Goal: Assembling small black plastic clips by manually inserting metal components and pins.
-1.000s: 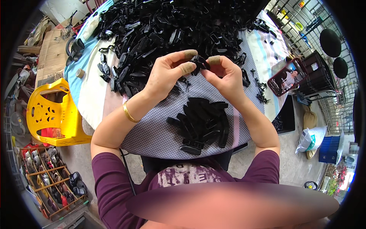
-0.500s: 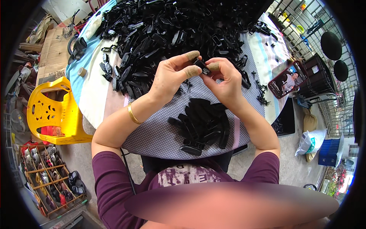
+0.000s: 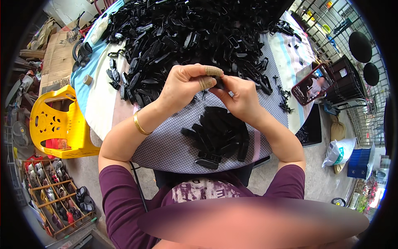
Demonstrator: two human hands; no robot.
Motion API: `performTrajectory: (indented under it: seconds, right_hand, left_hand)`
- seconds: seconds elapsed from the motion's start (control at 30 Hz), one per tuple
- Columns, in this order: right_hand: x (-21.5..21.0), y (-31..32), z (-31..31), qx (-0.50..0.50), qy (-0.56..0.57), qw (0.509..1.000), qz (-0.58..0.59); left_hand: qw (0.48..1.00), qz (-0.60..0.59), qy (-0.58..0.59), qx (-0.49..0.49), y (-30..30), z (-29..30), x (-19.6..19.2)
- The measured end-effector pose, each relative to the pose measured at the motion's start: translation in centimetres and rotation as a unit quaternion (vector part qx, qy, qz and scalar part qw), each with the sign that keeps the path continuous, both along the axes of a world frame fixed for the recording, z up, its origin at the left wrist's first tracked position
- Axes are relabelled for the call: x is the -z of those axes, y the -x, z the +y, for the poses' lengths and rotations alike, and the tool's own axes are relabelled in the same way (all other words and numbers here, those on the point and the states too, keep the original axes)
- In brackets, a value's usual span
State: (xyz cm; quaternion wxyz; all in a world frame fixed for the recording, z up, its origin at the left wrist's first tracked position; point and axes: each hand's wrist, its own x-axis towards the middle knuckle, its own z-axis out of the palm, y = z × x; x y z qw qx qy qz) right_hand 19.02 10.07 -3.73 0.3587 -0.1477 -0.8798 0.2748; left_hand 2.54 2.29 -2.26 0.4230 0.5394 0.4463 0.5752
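Observation:
My left hand (image 3: pixel 182 87) and my right hand (image 3: pixel 238 95) meet above the table, both pinching one small black plastic part (image 3: pixel 219 84) between fingertips. Two left fingertips are wrapped in tan tape. A gold bangle (image 3: pixel 140 124) sits on my left wrist. Just below my hands lies a small heap of black plastic parts (image 3: pixel 219 135) on the dotted cloth. Beyond my hands a large pile of loose black plastic parts (image 3: pixel 190 37) covers the far half of the table.
The table (image 3: pixel 166 145) has a dotted and striped cloth. A phone in a red case (image 3: pixel 309 85) lies at the right edge. A yellow plastic chair (image 3: pixel 58 124) stands left, a wooden crate (image 3: pixel 54 195) of small items lower left, a tape roll (image 3: pixel 87 79) near the left edge.
My hands have closed tighter together on the small black part and shifted slightly right; the part is now mostly hidden between my fingertips.

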Motion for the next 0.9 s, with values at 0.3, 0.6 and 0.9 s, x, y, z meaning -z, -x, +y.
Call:
performTrajectory:
  seconds: [0.3,0.6,0.9]
  right_hand:
    - [-2.4,-1.2,3.0,-0.077,0.132,0.982,-0.113]
    - [-0.1,-1.2,6.9,0.137,-0.195,0.964,-0.120]
    - [-0.4,-0.2,6.0,0.132,-0.135,0.981,-0.050]
  left_hand:
    - [0.999,0.027,-0.041,-0.021,-0.6,-0.5,-1.3]
    - [0.838,0.481,-0.196,0.169,-4.8,-4.1,-1.0]
    - [0.744,0.662,-0.057,-0.067,1.4,-0.5,0.0]
